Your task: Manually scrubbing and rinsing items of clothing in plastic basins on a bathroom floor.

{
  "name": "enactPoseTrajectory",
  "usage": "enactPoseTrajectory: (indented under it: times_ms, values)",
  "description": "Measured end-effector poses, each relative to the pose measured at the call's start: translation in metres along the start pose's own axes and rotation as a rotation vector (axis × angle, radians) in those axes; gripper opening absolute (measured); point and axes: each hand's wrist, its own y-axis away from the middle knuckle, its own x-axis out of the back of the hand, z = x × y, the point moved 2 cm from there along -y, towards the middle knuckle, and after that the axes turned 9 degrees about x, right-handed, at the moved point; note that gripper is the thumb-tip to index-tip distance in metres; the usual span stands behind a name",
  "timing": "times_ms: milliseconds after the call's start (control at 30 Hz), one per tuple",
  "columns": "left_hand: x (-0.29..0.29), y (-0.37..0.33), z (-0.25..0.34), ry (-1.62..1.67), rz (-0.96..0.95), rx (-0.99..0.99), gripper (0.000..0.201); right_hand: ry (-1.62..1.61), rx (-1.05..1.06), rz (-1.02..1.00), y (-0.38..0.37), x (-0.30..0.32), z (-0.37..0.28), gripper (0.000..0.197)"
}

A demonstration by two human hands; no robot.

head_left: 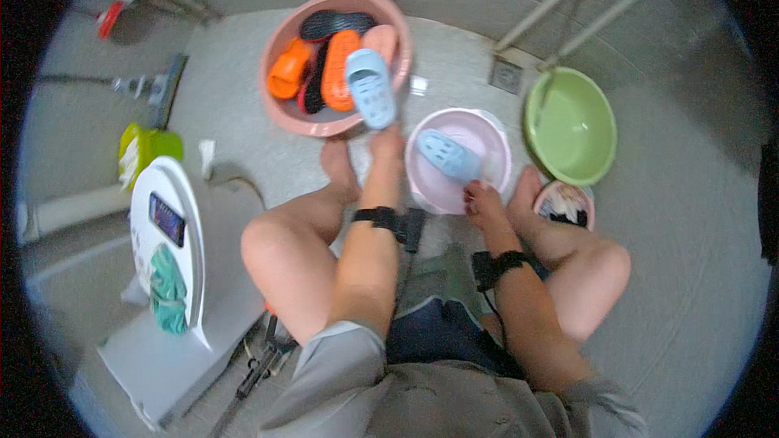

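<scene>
My left hand (386,143) grips the heel end of a light blue clog (372,91), holding it over the near right rim of a large pink basin (270,101). In that basin lie orange slippers (340,71), a dark sandal (331,24) and a pale pink slipper (381,40). A second light blue clog (446,154) rests in the smaller pale pink basin (425,195). At this basin's near right rim is my right hand (483,199), its fingers curled. A blurred whitish patch shows just beyond the fingers; whether they hold anything is unclear.
To the right stand a green basin (596,134) and a small pink bowl with cloths (566,203). On the left, a white toilet lid (174,186) bears a phone (167,219) and a green cloth (167,292). A floor drain (506,75) lies near the wall.
</scene>
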Motion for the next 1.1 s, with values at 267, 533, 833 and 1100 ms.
enactPoseTrajectory:
  times_ms: [267, 533, 833, 1100]
  values:
    - [-0.043, 0.01, -0.117, -1.018, -0.255, -0.637, 0.032, -0.331, -0.157, 0.243, -0.016, -0.012, -0.008, 0.002]
    - [-0.061, 0.042, -0.115, -1.283, -0.237, -0.496, 0.02, -0.311, -0.088, 0.234, -0.014, 0.008, -0.024, 0.009]
    - [-0.045, 0.07, -0.068, -1.134, -0.122, -0.603, 0.014, -0.261, 0.112, 0.223, 0.024, -0.02, -0.061, 0.007]
    - [-0.002, 0.058, 0.063, -1.007, 0.063, -0.675, 0.032, -0.199, 0.074, 0.257, 0.05, -0.035, -0.081, 0.007]
